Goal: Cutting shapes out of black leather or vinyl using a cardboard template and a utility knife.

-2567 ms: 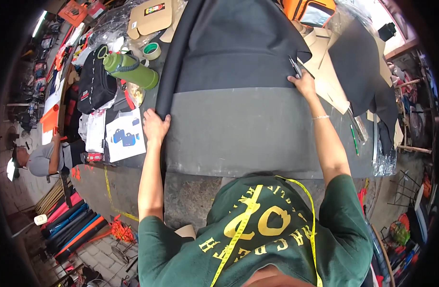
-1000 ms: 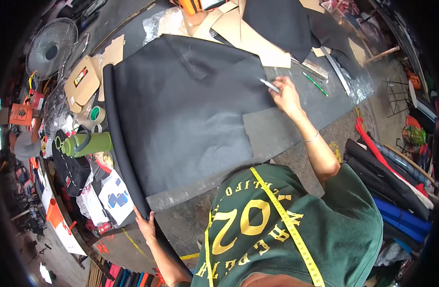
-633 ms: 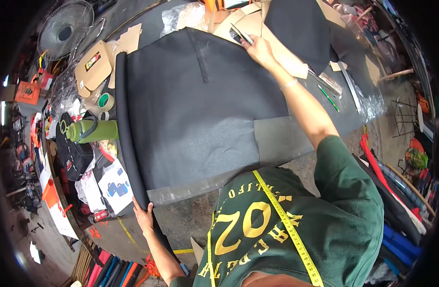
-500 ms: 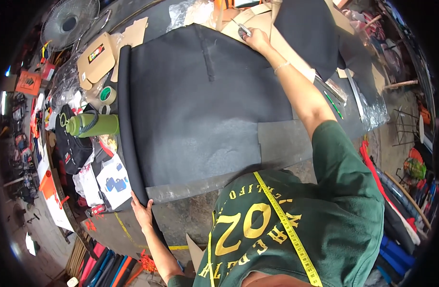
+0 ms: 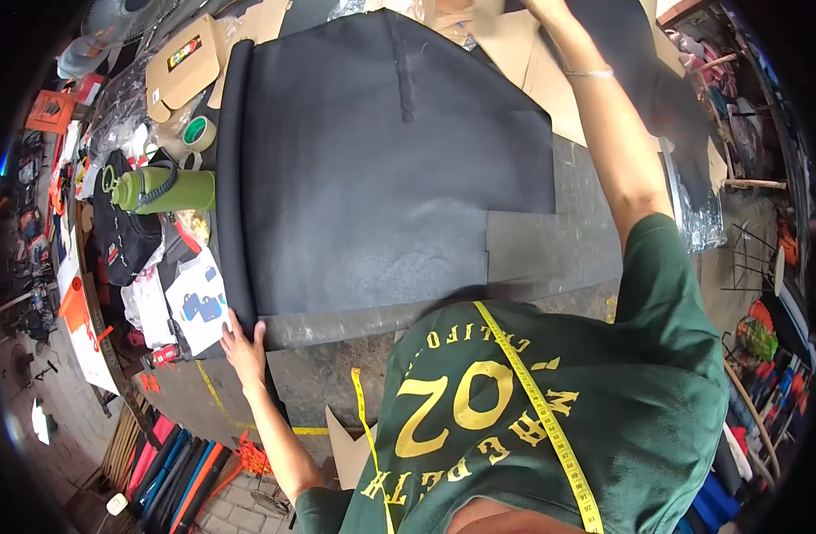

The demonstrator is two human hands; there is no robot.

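Observation:
A large sheet of black material (image 5: 363,178) lies spread before me, its left side rolled into a long black roll (image 5: 236,178). My left hand (image 5: 245,349) rests on the near end of this roll, fingers stretched and thumb apart. At the far right my arm reaches out over the sheet's far corner. My right hand (image 5: 543,9) is cut by the top edge and its fingers are out of sight, so what it holds is hidden. Pieces of tan cardboard (image 5: 506,46) lie below that hand. A yellow tape measure (image 5: 537,405) hangs over my green shirt.
Left of the roll are a green bottle (image 5: 181,190), a tape roll (image 5: 199,133), a cardboard piece (image 5: 184,67), a black bag (image 5: 123,236) and a printed white sheet (image 5: 197,289). A fan (image 5: 128,18) stands far left. Several coloured rolls (image 5: 181,472) stand below the table.
My right hand, which held a metal-handled cutting tool at the sheet's far edge, has moved away, up and right. The view has shifted. My left hand stays at the roll's near end.

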